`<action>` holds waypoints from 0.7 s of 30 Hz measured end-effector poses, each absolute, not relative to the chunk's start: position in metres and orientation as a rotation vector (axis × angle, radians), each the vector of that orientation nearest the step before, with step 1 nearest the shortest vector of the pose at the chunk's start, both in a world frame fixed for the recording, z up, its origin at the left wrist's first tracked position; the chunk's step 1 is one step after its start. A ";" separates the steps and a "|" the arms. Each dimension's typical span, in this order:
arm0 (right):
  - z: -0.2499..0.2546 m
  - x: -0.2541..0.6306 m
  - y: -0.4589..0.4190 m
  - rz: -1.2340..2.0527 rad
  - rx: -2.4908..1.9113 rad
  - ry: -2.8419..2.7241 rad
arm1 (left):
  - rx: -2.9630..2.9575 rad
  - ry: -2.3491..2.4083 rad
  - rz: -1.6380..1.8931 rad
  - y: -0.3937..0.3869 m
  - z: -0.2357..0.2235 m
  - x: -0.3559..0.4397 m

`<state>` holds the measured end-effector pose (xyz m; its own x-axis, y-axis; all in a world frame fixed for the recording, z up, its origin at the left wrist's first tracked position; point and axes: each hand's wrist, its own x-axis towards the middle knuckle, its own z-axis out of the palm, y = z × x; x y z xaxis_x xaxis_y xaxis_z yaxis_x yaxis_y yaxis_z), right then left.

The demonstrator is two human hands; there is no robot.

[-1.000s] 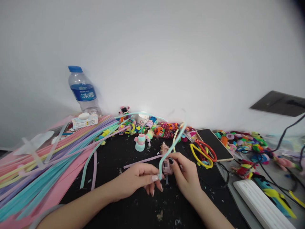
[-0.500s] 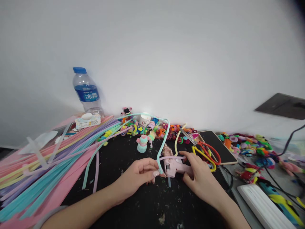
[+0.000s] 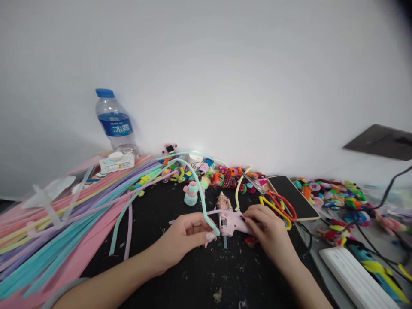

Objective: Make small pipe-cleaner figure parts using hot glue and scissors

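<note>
My left hand (image 3: 188,238) pinches the end of a mint pipe cleaner (image 3: 202,195) between thumb and fingers. That strand arches up and back to the left. Just right of those fingertips, a pale pink glue gun (image 3: 228,224) lies on the black mat (image 3: 193,279), a clear glue stick (image 3: 225,243) poking from its rear. A lilac pipe cleaner (image 3: 222,212) crosses over the gun. My right hand (image 3: 268,227) is closed by the gun's handle and near the lilac strand's end; what its fingertips grip is hidden. A small mint-and-pink figure (image 3: 191,193) stands behind my left hand.
Bundled pastel pipe cleaners (image 3: 80,223) cover the left side, with a water bottle (image 3: 115,122) behind. Scissors (image 3: 278,204) and a phone (image 3: 294,197) lie to the right. Colourful pipe-cleaner figures (image 3: 222,176) line the wall. A white power strip (image 3: 357,277) and cables sit far right.
The mint strand's arch has swung left, away from the glue gun's nozzle. My right hand's fingers have drawn together by the handle, and the lilac strand has slid slightly left.
</note>
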<state>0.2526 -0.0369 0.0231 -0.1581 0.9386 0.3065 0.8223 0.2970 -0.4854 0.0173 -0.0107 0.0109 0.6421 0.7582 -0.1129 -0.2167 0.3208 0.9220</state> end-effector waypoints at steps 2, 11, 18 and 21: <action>0.025 0.255 -0.037 0.253 -1.522 -1.966 | 1.055 0.611 0.710 -0.011 0.010 0.017; 0.020 0.284 -0.036 -0.213 -1.896 -1.240 | 1.143 0.632 0.802 -0.010 0.005 0.014; 0.024 0.294 -0.031 -0.458 -2.073 -1.426 | 1.159 0.690 0.843 -0.010 0.005 0.015; 0.032 0.280 -0.035 -0.424 -1.875 -1.533 | 1.170 0.740 0.846 -0.011 0.005 0.015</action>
